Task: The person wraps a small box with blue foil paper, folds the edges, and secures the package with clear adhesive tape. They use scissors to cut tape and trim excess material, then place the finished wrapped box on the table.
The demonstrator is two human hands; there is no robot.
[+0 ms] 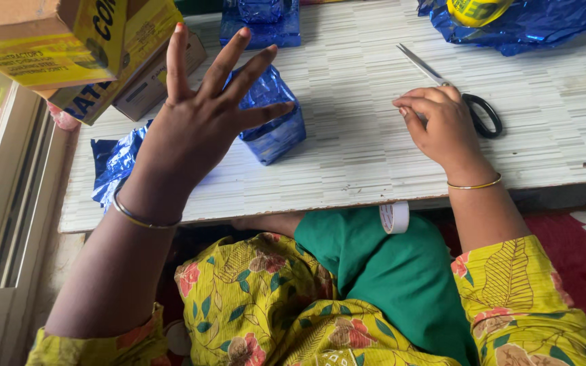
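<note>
The left hand (198, 122) hovered with its grip released, fingers spread just above the blue wrapped box (272, 118) on the tabletop (361, 163), while the right hand (442, 122), fingers curled and holding nothing visible, rested touching the scissors (473, 102), blades pointing far-left.

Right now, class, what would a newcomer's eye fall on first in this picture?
The left hand, fingers spread wide, is raised over a small box wrapped in shiny blue foil near the middle of the table. To the right, the right hand rests beside black-handled scissors, and a tape roll sits on the lap below.
</note>
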